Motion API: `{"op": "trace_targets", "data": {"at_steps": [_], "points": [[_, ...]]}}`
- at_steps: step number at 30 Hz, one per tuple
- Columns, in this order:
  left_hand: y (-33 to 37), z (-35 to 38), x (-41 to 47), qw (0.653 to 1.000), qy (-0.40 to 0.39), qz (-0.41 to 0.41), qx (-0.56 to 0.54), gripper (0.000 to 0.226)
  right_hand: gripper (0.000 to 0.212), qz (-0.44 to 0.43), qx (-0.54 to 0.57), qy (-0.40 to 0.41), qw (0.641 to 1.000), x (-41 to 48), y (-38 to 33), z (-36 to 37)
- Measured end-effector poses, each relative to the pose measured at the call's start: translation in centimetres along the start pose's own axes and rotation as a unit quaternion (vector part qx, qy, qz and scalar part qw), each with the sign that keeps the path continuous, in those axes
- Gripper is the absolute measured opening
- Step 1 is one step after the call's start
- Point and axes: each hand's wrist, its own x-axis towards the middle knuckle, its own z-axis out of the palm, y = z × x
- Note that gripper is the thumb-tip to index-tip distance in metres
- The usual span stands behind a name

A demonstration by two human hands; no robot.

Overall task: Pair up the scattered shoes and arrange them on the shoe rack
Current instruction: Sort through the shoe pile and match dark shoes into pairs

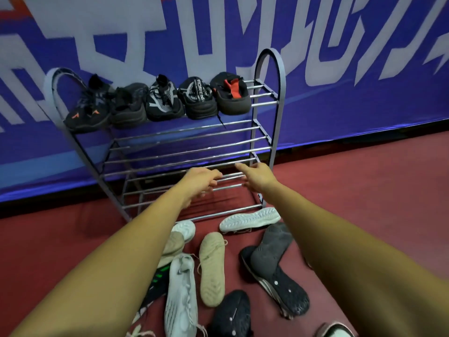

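Five dark shoes stand in a row on the top tier of the shoe rack, toes to the front, before a blue banner wall. No other shoe is on the rack.

From the head camera, a person stretches both bare arms toward the middle rails. The left grip sits at a front rail with fingers curled, and it cannot be told whether it clasps the bar or only hangs before it. The right grip is spread, fingers straight and apart, pointing across the rails and carrying nothing.

Below the arms, the unsorted shoes lie on the red floor. A white shoe lies sole-up just beside the rack's bottom rail. Nearby are a beige shoe, also sole-up, and a pale sneaker next to it. Two dark shoes lie crossed sole-up, a black shoe is nearest the camera, and others are partly hidden under the left forearm.

This looks like a pause between placements, with the top tier filled and the lower tiers waiting. The next move calls for dropping both grips to the heap and matching two of a kind. Those must be turned upright and set side by side on the middle tier. Five is an odd count, so one partner likely lies on the floor.
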Motion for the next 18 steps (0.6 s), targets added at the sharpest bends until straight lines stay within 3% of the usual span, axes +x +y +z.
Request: {"op": "trace_targets", "data": {"at_steps": [4, 9, 14, 16, 18], "points": [[-4.6, 0.8, -0.7, 0.998, -0.018, -0.005, 0.059, 0.020, 0.045, 0.026, -0.165, -0.045, 0.985, -1.4, 5.1, 0.0], [-9.5, 2.8, -0.8, 0.985, -0.060, -0.028, 0.161, 0.012, 0.042, 0.057, -0.364, -0.094, 0.925, -3.1, 10.0, -0.4], [-11.9, 5.3, -0.6, 0.971, -0.128, -0.041, 0.198, 0.010, 0.033, 0.107, -0.410, -0.134, 0.896, -4.5, 15.5, -0.5], [-13.0, 6.2, -0.2, 0.964, -0.151, -0.044, 0.213, 0.011, 0.038, 0.127, -0.420, -0.159, 0.884, -4.5, 17.5, -0.7], [-14.3, 7.1, 0.5, 0.960, -0.165, -0.053, 0.220, 0.013, 0.044, 0.144, -0.390, -0.156, 0.896, -4.2, 18.7, -1.1]]}}
